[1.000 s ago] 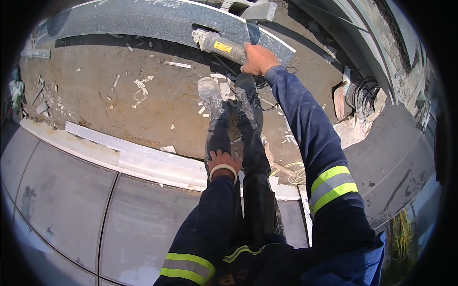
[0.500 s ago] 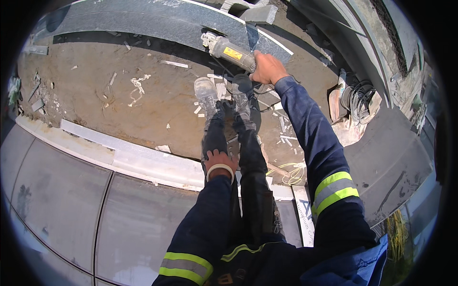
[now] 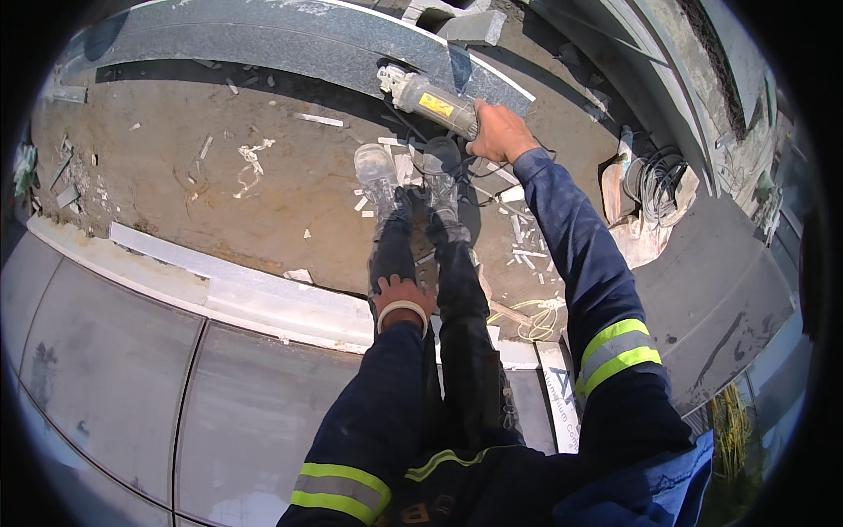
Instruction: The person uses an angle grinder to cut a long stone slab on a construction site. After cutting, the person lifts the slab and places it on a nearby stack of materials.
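Note:
My right hand (image 3: 499,132) grips the rear body of a grey angle grinder (image 3: 436,105) with a yellow label; its head lies at a long curved grey stone slab (image 3: 272,39), and a dark cord loops beneath it. My left hand (image 3: 401,297) lies palm down with fingers spread on my left leg, a pale band round its wrist. My two dusty boots (image 3: 376,171) stand on dirty ground strewn with small white offcuts, just on my side of the grinder.
Grey blocks (image 3: 474,28) lie behind the slab. Curved panels (image 3: 654,61) rise at upper right, near coiled cable (image 3: 659,189) on a torn sack. A pale kerb (image 3: 167,259) borders large grey tiles (image 3: 105,369) at lower left. Yellow cord (image 3: 537,323) lies right of my legs.
My right hand and the grinder have moved right and slightly down. My left hand stays on my leg; the view has shifted a little.

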Motion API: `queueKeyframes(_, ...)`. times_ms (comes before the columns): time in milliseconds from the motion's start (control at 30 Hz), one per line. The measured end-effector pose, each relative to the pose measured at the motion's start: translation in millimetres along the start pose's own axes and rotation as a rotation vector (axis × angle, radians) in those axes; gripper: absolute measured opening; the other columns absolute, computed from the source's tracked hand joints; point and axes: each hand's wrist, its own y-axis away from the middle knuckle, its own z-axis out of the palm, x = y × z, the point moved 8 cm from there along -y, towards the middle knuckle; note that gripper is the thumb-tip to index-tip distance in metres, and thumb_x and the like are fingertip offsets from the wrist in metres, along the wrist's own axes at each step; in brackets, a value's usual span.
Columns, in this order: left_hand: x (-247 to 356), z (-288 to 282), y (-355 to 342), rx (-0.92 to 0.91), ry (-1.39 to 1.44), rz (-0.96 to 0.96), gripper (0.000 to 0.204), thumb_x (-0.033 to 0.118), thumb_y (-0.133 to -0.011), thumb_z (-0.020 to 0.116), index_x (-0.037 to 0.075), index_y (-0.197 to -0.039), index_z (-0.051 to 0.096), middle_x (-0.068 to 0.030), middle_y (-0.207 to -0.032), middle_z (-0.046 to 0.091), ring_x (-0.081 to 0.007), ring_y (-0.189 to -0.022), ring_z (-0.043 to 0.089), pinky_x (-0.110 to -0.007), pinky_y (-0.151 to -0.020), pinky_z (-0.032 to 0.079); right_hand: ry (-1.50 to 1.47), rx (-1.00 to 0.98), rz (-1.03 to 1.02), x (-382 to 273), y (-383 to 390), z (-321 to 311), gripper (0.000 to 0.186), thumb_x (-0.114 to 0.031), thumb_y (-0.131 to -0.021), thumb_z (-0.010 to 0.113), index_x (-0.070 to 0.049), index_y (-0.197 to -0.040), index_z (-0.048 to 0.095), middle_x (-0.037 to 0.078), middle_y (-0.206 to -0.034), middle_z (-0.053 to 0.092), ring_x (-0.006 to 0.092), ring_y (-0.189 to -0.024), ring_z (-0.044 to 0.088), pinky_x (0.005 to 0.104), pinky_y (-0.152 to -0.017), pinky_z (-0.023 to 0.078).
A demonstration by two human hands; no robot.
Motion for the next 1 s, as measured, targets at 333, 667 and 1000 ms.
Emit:
queueKeyframes(333, -6.2, 5.5, -3.1, 0.021, -0.014, 0.001, 0.054, 0.049, -0.097, 0.058, 0.003, -0.118, 0.076, -0.0146, -0.136, 0.061, -0.0358, -0.136, 0.049, -0.056, -0.106, 0.046, -0.013, 0.048, -0.056, -31.3, -39.0, 3.6, 0.054, -0.023, -0.074, 0.08, 0.001, -0.119, 0.063, 0.027, -0.111, 0.073, 0.0441, -0.109, 0.07, 0.0492, -0.095, 0.058)
queueKeyframes(667, -3.6, -1.9, -1.3, -0.021, -0.015, -0.003, 0.058, 0.052, -0.097, 0.058, 0.002, -0.122, 0.074, -0.0136, -0.137, 0.061, -0.0346, -0.137, 0.049, -0.052, -0.108, 0.047, 0.013, 0.011, -0.001, 10.1, -1.4, 5.5, 0.06, -0.025, -0.072, 0.082, 0.0, -0.122, 0.059, 0.028, -0.108, 0.073, 0.0466, -0.106, 0.07, 0.051, -0.092, 0.057)
queueKeyframes(1000, -3.9, 1.0, 0.7, 0.016, -0.019, -0.001, 0.058, 0.052, -0.096, 0.06, 0.002, -0.121, 0.074, -0.0137, -0.138, 0.061, -0.0354, -0.137, 0.049, -0.053, -0.109, 0.047, -0.009, 0.042, -0.047, -24.3, -35.0, 7.1, 0.056, -0.024, -0.073, 0.081, 0.001, -0.12, 0.061, 0.027, -0.111, 0.073, 0.0453, -0.107, 0.07, 0.0505, -0.093, 0.058)
